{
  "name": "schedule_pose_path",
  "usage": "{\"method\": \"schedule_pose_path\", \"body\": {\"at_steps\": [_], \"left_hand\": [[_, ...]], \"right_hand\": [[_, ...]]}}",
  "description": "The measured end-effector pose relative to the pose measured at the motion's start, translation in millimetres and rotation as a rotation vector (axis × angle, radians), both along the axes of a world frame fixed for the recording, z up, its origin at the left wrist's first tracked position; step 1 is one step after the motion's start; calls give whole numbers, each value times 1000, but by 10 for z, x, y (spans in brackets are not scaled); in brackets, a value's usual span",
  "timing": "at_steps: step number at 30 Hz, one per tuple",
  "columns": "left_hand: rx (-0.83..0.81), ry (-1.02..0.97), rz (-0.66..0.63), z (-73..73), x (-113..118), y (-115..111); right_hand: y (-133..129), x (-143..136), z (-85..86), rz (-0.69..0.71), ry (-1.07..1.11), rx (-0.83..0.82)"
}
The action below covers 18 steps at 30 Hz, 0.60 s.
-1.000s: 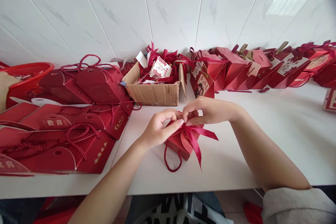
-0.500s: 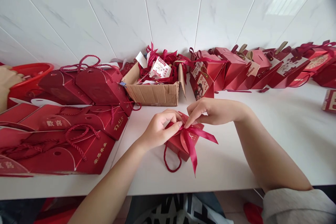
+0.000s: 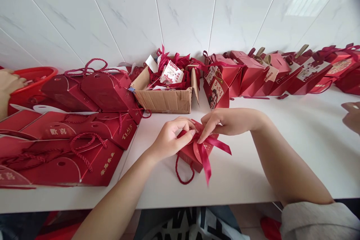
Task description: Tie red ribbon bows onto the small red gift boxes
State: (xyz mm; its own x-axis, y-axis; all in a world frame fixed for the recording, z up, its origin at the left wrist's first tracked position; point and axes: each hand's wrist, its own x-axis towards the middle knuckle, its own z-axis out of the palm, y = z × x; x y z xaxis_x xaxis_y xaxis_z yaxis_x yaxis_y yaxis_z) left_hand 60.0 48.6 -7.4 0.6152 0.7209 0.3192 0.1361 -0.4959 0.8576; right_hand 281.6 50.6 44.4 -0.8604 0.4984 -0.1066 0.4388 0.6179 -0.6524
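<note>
A small red gift box [image 3: 191,156] lies on the white table in front of me, its twisted cord handle [image 3: 185,183] looped out at the near side. Across its top runs a crimson satin ribbon [image 3: 206,163], with two loose tails hanging toward the right and toward me. My left hand [image 3: 174,135] is closed at the box's left side, thumb and fingertips pinching the ribbon near its middle. From the far right, my right hand [image 3: 221,123] reaches over the box, its fingers bent down and pinching the ribbon at the crossing. The fingers partly hide the knot area.
A cardboard carton [image 3: 163,101] of ribbons and tags stands behind the box. Red gift boxes [image 3: 84,161] fill the left; more red boxes [image 3: 250,75] line the wall. Another person's hand [image 3: 351,117] shows at the right edge, and one [image 3: 12,86] by a red basin [image 3: 42,73].
My right fingers have moved slightly down toward the box, and the ribbon tails have shifted a little. Another person's hand has appeared at the right edge, where a small red box was.
</note>
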Motion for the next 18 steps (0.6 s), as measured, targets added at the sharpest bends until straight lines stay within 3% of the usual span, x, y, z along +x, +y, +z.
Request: {"method": "schedule_pose_path", "body": {"at_steps": [4, 10, 18], "left_hand": [[-12, -59, 3, -10, 19, -18], [-49, -74, 139, -32, 76, -90], [17, -15, 118, 1, 92, -102]], "right_hand": [[-1, 15, 46, -53, 79, 11], [-11, 12, 66, -70, 101, 24], [28, 1, 31, -71, 159, 104]]}}
